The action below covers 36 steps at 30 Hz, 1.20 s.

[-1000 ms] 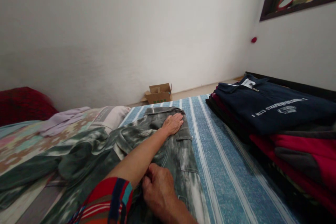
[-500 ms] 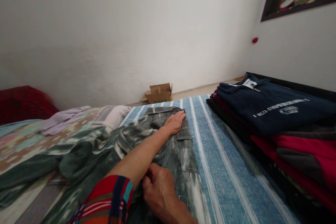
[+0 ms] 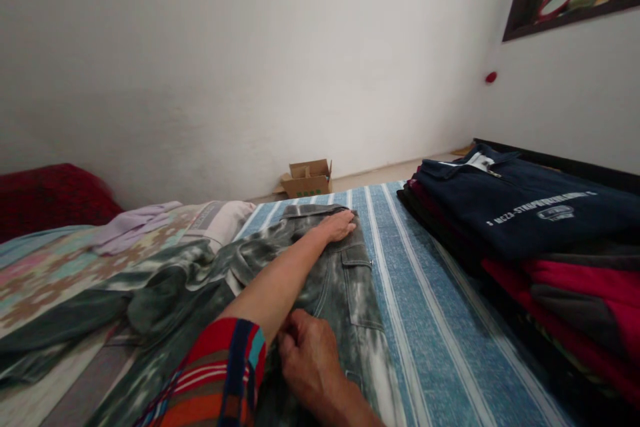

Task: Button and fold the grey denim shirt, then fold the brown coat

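Dark green-grey mottled cargo trousers (image 3: 359, 290) lie spread on the bed, the waist at the far end and a flapped pocket on the right side. My left hand (image 3: 340, 225), reaching out from a striped sleeve, rests flat on them just below the waistband, fingers extended. Closer to me, my right hand (image 3: 310, 353) is closed with curled fingers on the trousers, beside my left forearm. It seems to pinch the cloth, though the forearm partly covers the fingertips. More of the same mottled cloth lies bunched and creased to the left.
A blue striped sheet (image 3: 425, 267) covers the bed. On the right stands a stack of folded clothes topped by a navy zip-collar garment (image 3: 520, 207). To the left are a patterned blanket (image 3: 65, 277), a lilac cloth (image 3: 133, 227) and a red bundle (image 3: 50, 200). Beyond the bed sits a cardboard box (image 3: 307, 181).
The scene has shifted slightly to the right in view. Both hands keep nearly the same places on the trousers.
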{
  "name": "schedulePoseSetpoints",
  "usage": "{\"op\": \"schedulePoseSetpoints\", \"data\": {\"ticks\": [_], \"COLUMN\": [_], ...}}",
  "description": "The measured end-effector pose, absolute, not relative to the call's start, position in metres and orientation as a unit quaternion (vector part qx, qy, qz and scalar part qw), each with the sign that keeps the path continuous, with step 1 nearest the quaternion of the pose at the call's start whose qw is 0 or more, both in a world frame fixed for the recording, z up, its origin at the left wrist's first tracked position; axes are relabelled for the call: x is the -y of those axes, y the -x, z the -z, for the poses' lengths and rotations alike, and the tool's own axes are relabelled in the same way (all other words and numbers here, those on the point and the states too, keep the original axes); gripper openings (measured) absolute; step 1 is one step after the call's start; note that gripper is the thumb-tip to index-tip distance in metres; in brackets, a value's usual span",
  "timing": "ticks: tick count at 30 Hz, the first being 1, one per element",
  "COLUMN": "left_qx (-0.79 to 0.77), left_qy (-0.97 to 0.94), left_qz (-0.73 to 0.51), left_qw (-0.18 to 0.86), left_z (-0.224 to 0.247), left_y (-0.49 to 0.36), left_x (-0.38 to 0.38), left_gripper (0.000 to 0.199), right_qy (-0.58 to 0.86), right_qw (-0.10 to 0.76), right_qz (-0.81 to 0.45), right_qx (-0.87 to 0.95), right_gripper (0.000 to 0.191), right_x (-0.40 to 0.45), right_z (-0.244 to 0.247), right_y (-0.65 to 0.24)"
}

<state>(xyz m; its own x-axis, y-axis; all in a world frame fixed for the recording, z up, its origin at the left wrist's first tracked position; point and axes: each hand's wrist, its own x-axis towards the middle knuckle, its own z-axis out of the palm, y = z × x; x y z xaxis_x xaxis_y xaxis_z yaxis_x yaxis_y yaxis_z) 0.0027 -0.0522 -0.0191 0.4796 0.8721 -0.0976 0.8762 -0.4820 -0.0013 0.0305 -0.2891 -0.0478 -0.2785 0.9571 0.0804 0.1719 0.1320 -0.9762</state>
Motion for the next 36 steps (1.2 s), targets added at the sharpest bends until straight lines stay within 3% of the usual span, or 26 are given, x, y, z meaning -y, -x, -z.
{"op": "schedulePoseSetpoints", "data": {"ticks": [8,16,19,24,30,36], "left_qx": [-0.563,-0.596,-0.601,-0.630,-0.637,-0.615], "left_qy": [-0.824,-0.792,-0.784,-0.771,-0.770,-0.785], "left_qz": [0.044,0.007,0.006,-0.005,-0.022,-0.041], "left_qw": [0.041,0.130,0.156,0.097,0.005,-0.062], "left_z": [-0.019,-0.009,-0.008,0.000,0.001,-0.023], "left_y": [0.069,0.100,0.107,0.109,0.100,0.103], "left_x": [0.070,0.084,0.083,0.078,0.089,0.155], "left_gripper": [0.020,0.048,0.049,0.040,0.022,0.026], "right_qy": [0.484,0.481,0.479,0.480,0.445,0.388], "right_qw": [0.373,0.378,0.374,0.366,0.351,0.401], "right_qz": [-0.464,-0.462,-0.462,-0.471,-0.498,-0.593], "right_qx": [0.641,0.642,0.646,0.644,0.656,0.581], "right_gripper": [0.015,0.014,0.014,0.014,0.041,0.038], "right_x": [0.289,0.290,0.290,0.291,0.293,0.292], "right_z": [0.046,0.048,0.048,0.043,0.040,0.052], "right_y": [-0.030,-0.031,-0.031,-0.033,-0.036,-0.031]}}
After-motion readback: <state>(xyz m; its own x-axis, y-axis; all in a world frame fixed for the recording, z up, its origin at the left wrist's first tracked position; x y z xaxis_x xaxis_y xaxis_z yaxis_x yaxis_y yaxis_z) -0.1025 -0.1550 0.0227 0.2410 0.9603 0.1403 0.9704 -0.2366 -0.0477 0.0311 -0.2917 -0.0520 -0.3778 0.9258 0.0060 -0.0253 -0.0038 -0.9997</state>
